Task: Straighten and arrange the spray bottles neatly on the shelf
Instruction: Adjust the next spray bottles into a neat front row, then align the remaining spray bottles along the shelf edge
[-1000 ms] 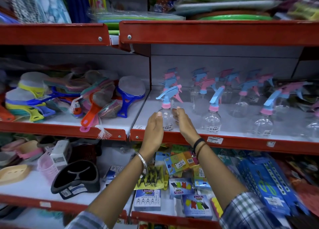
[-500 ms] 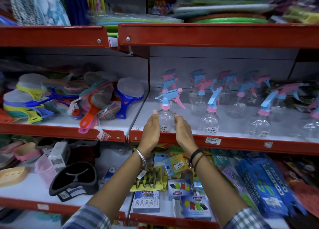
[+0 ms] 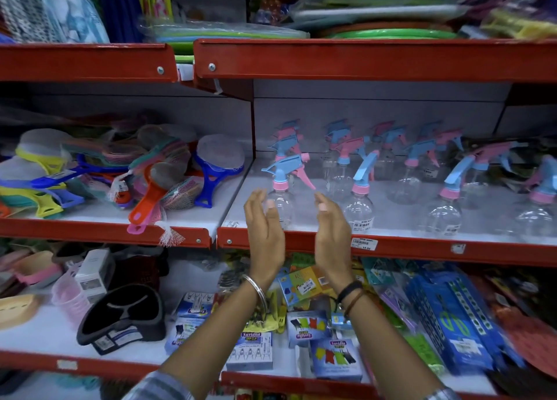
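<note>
Several clear spray bottles with blue and pink trigger heads stand in rows on the white middle shelf [image 3: 401,219]. The front-left bottle [image 3: 281,201] stands upright near the red shelf edge, its blue nozzle pointing left. My left hand [image 3: 263,228] and my right hand [image 3: 331,228] are raised on either side of it, palms facing each other, fingers apart, a small gap from the bottle. To its right stands another front bottle [image 3: 360,207], and a third [image 3: 446,216] stands farther right, its head turned differently.
Coloured strainers and brushes [image 3: 120,173] are piled on the shelf bay to the left. A red shelf lip [image 3: 391,246] with a price tag runs below the bottles. Clip packets [image 3: 250,351] and blue packs [image 3: 452,318] fill the lower shelf. Another red shelf [image 3: 361,59] hangs overhead.
My hands were closed around the front-left bottle; they have let go, spread apart and drawn back toward me. The bottle's nozzle now points left.
</note>
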The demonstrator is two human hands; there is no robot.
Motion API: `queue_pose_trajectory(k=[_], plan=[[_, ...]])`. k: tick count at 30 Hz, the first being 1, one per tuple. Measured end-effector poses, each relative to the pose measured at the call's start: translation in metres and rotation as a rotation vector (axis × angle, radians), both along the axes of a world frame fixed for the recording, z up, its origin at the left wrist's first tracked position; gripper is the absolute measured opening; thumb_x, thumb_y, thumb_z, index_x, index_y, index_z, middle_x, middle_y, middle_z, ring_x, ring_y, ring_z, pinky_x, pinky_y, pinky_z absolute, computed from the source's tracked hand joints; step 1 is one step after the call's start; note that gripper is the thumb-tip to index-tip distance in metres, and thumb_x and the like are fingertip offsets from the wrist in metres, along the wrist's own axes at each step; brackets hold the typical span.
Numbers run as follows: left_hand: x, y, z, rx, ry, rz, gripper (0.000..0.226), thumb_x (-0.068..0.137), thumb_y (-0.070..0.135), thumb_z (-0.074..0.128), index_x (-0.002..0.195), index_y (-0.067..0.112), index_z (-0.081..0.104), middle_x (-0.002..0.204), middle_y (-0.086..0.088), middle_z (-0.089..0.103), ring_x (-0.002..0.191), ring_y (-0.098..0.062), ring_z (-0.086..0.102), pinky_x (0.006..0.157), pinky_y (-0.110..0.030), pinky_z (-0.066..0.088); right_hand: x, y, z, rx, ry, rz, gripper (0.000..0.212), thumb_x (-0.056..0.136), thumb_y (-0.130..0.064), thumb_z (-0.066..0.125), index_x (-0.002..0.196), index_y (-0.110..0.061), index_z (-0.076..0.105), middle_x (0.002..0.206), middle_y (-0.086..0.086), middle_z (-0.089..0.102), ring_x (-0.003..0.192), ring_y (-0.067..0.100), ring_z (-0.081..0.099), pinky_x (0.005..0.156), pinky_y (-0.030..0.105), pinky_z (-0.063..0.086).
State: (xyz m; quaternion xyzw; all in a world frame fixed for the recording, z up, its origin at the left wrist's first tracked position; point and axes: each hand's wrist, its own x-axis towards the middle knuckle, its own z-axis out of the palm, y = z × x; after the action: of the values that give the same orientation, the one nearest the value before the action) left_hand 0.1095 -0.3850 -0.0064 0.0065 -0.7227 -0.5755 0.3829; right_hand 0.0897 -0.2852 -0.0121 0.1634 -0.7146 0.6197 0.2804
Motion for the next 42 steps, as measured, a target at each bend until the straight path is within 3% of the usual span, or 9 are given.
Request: queue_pose_trajectory(k=[5, 8, 13, 20, 31, 34, 36, 39, 42], plan=[[0.003, 0.046, -0.007, -0.107, -0.009, -0.258, 0.044, 0.096, 0.044, 0.026, 0.130, 0.023, 0.045, 0.129, 0.011, 0.046, 0.117, 0.009, 0.042, 0.100, -0.010, 0.031, -0.013, 0.053, 0.002, -0.159, 0.178, -0.246, 0.033, 0.096, -0.032, 0.031, 0.112, -0.019, 0.057, 0.111, 0.001, 0.056, 0.104, 0.009, 0.054, 0.088, 0.027, 0.044], [-0.006, 0.073, -0.005, -0.096, -0.189, -0.372, 0.051, 0.097, 0.046, 0.021, 0.139, 0.022, 0.036, 0.144, 0.006, 0.038, 0.125, 0.005, 0.032, 0.108, -0.017, 0.022, -0.031, 0.076, 0.009, -0.131, 0.016, -0.248, 0.043, 0.095, -0.038, 0.027, 0.122, -0.015, 0.051, 0.123, 0.002, 0.049, 0.107, -0.005, 0.045, 0.095, 0.015, 0.035], [-0.012, 0.104, 0.002, -0.054, -0.329, -0.428, 0.063, 0.094, 0.054, 0.015, 0.145, 0.020, 0.024, 0.158, 0.000, 0.020, 0.143, -0.008, 0.016, 0.120, -0.033, 0.010, -0.048, 0.100, 0.012, 0.040, -0.399, -0.025, 0.063, 0.093, -0.054, 0.015, 0.131, -0.017, 0.049, 0.136, 0.008, 0.052, 0.114, 0.016, 0.049, 0.099, 0.034, 0.034], [-0.018, 0.110, 0.011, -0.003, -0.350, -0.376, 0.086, 0.078, 0.072, 0.008, 0.143, 0.021, 0.031, 0.153, -0.002, 0.033, 0.141, -0.015, 0.029, 0.118, -0.040, 0.022, -0.036, 0.108, 0.018, 0.027, -0.397, -0.056, 0.083, 0.081, -0.064, 0.016, 0.113, 0.003, 0.053, 0.115, 0.022, 0.063, 0.103, 0.033, 0.060, 0.096, 0.056, 0.042], [-0.032, 0.105, 0.016, 0.100, -0.398, -0.382, 0.078, 0.085, 0.067, 0.007, 0.142, 0.021, 0.034, 0.153, 0.000, 0.032, 0.140, -0.018, 0.032, 0.116, -0.035, 0.019, -0.026, 0.105, 0.005, 0.020, -0.322, -0.094, 0.076, 0.088, -0.056, 0.019, 0.104, 0.011, 0.053, 0.106, 0.024, 0.065, 0.098, 0.033, 0.062, 0.089, 0.054, 0.047], [-0.035, 0.104, 0.017, 0.116, -0.406, -0.384, 0.077, 0.086, 0.066, 0.007, 0.142, 0.019, 0.035, 0.153, -0.002, 0.033, 0.140, -0.019, 0.031, 0.117, -0.037, 0.020, -0.025, 0.105, 0.003, 0.046, -0.300, -0.129, 0.072, 0.088, -0.057, 0.017, 0.074, 0.000, 0.060, 0.069, 0.009, 0.065, 0.066, 0.024, 0.058, 0.062, 0.039, 0.043], [-0.037, 0.104, 0.017, 0.110, -0.410, -0.388, 0.077, 0.087, 0.066, 0.007, 0.142, 0.019, 0.034, 0.153, -0.002, 0.033, 0.140, -0.019, 0.031, 0.116, -0.034, 0.020, -0.025, 0.105, 0.003, 0.053, -0.289, -0.143, 0.057, 0.089, -0.055, 0.018, 0.055, -0.015, 0.040, 0.050, -0.002, 0.045, 0.049, 0.017, 0.041, 0.050, 0.033, 0.027], [-0.035, 0.106, 0.016, 0.089, -0.407, -0.373, 0.074, 0.088, 0.063, 0.006, 0.141, 0.020, 0.036, 0.151, -0.002, 0.037, 0.139, -0.019, 0.033, 0.109, -0.027, 0.022, -0.023, 0.105, 0.004, 0.070, -0.273, -0.143, 0.050, 0.093, -0.050, 0.020, 0.055, -0.019, 0.033, 0.049, -0.004, 0.037, 0.046, 0.012, 0.035, 0.048, 0.032, 0.023], [-0.028, 0.116, 0.009, 0.060, -0.341, -0.264, 0.068, 0.091, 0.059, 0.010, 0.142, 0.020, 0.031, 0.152, 0.000, 0.033, 0.139, -0.014, 0.030, 0.108, -0.023, 0.019, -0.015, 0.111, 0.002, 0.013, -0.202, -0.137, 0.055, 0.093, -0.049, 0.023, 0.079, -0.010, 0.060, 0.074, 0.000, 0.060, 0.065, 0.002, 0.051, 0.060, 0.030, 0.039]])
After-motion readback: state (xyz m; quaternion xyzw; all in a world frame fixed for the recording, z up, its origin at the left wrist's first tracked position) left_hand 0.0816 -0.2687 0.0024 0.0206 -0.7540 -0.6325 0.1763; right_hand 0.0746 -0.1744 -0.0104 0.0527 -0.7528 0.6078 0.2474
